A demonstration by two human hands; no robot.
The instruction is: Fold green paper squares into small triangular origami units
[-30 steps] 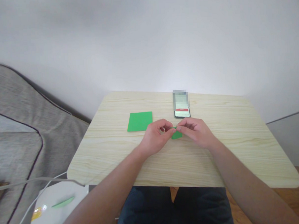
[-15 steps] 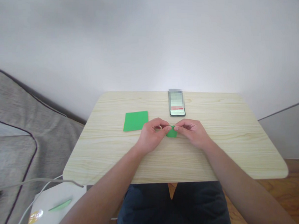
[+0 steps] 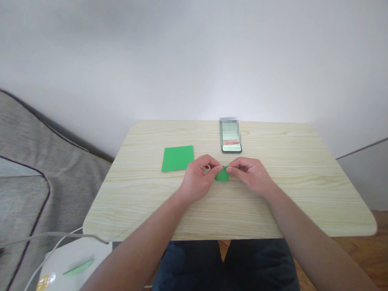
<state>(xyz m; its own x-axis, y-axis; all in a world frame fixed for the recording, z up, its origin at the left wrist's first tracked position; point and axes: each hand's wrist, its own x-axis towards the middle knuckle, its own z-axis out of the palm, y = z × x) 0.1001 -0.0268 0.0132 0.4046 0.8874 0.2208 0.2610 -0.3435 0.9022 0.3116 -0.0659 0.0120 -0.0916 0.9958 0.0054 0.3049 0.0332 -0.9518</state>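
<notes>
A small folded piece of green paper [image 3: 222, 175] is pinched between both hands above the middle of the table. My left hand [image 3: 200, 175] closes thumb and fingertips on its upper left corner. On its upper right corner, my right hand [image 3: 251, 175] has the same kind of pinch. The fingertips hide the paper's top corners. Just left of my left hand lies a larger flat stack of green paper [image 3: 177, 158]. Beyond my fingers a phone [image 3: 231, 137] rests on the table, its lit screen partly blurred.
The pale wooden table [image 3: 295, 192] has rounded front corners and stands against a white wall [image 3: 190, 55]. At lower left, a white surface [image 3: 70, 249] bears a light green object [image 3: 79, 267]. A grey cable [image 3: 56, 234] passes beside a grey sofa [image 3: 67, 189].
Both hands keep their pinch on the small green paper, with barely any movement. The whole view has shifted slightly, so things sit a little lower in it.
</notes>
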